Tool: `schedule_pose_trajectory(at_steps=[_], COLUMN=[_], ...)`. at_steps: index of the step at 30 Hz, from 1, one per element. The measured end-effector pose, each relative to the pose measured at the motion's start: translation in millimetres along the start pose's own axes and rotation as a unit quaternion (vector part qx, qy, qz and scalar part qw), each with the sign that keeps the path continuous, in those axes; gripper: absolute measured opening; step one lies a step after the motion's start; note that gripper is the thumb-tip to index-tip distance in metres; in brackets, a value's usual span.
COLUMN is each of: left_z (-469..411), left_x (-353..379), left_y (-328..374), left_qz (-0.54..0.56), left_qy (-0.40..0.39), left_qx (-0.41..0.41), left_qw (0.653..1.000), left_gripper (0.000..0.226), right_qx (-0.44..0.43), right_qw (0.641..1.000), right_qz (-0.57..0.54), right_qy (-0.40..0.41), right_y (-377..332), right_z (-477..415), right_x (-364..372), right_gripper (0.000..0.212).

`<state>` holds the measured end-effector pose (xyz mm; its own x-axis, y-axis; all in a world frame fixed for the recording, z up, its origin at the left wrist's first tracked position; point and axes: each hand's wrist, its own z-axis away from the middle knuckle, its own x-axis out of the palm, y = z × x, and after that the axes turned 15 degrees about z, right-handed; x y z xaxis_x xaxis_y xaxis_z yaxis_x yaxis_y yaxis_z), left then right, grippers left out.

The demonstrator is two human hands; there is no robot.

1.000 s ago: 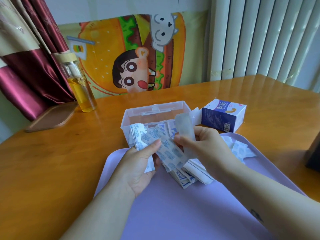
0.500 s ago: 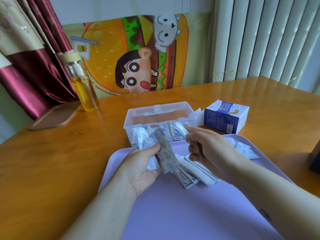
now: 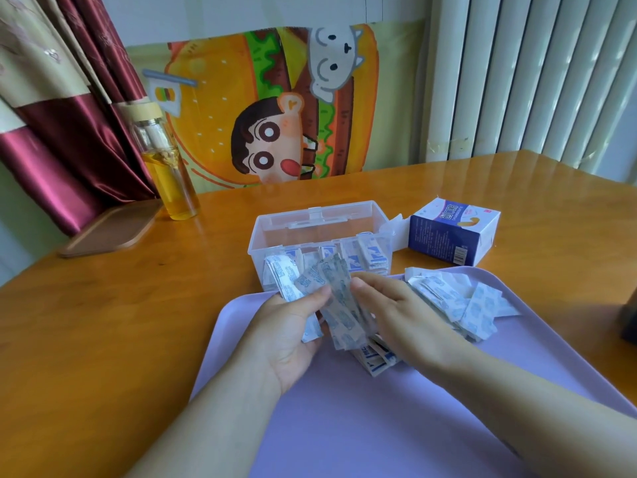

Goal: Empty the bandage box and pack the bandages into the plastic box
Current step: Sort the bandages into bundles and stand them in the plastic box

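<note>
dark object (image 3: pixel 630 319) cut by right edge, bandage box (image 3: pixel 451 232) print unreadable

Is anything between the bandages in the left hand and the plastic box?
Nothing visible blocks the way. The left hand holds the bandages in its grip just in front of the plastic box, which is open at the top. The packed bandages stand along its near wall, and the space behind them looks free.
</note>
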<state>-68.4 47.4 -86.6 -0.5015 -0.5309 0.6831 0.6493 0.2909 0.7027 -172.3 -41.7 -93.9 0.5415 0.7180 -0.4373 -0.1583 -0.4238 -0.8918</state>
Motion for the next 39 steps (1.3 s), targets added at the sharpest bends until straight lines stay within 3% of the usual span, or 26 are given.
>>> schedule_pose_trajectory(at_steps=[5, 7, 10, 12, 14, 17, 21, 24, 28, 32, 36, 39], left_z=[-0.7, -1.3, -1.3, -0.8, 4.3, 8.0, 3.9, 1.8, 2.5, 2.3, 7.4, 10.5], left_x=[-0.1, 1.1, 2.7, 2.5, 4.8, 7.3, 5.9, 4.9, 6.8, 5.3, 6.2, 6.5], left_y=[-5.4, -6.3, -4.4, -4.3, -5.0, -10.7, -17.3, -15.3, -5.1, -2.3, -9.1, -11.2], left_qz=[0.010, 0.019, 0.052, 0.068, 0.057, 0.055, 0.046, 0.064, 0.113, 0.136, -0.006, -0.111], left_qy=[-0.005, 0.004, 0.037, 0.023, -0.017, -0.037, -0.007, -0.022, -0.011, 0.017, -0.061, -0.102], left_qx=[-0.010, -0.013, -0.020, -0.053, -0.107, -0.149, -0.148, -0.132, -0.112, -0.098, -0.168, -0.130], left_qw=[1.000, 1.000, 0.998, 0.996, 0.992, 0.987, 0.988, 0.989, 0.987, 0.986, 0.984, 0.980], left_gripper=[0.030, 0.023, 0.007, 0.023, 0.039, 0.041, 0.034, 0.030, 0.026, 0.022, 0.039, 0.024], right_qx=[-0.021, -0.001, 0.052, 0.074, 0.086, 0.068, -0.024, -0.063, -0.107, -0.170, -0.187, -0.193], right_qw=[0.993, 0.992, 0.998, 0.982, 0.974, 0.997, 0.988, 0.966, 0.968, 0.912, 0.898, 0.907], right_qz=[0.117, 0.121, -0.025, -0.173, -0.209, -0.034, 0.155, 0.251, 0.224, 0.361, 0.386, 0.365], right_qy=[-0.007, 0.023, 0.035, 0.005, -0.026, -0.008, -0.018, 0.001, -0.043, -0.096, -0.101, -0.080], right_y=[0.1, -0.5, -0.4, -3.0, -4.1, -1.0, -5.3, -8.7, -15.1, -7.0, -4.7, -3.4], right_z=[-0.3, -2.2, -6.0, -6.7, -5.5, -3.4, 4.4, 6.8, 9.9, 13.8, 14.3, 10.9], right_x=[6.3, 4.5, -2.8, -4.8, -3.4, 5.2, 9.3, 3.5, -14.7, -19.0, -9.6, -12.6], right_gripper=[0.007, 0.013, 0.019, 0.022, 0.023, 0.018, 0.007, 0.030, 0.077, 0.124, 0.126, 0.117])
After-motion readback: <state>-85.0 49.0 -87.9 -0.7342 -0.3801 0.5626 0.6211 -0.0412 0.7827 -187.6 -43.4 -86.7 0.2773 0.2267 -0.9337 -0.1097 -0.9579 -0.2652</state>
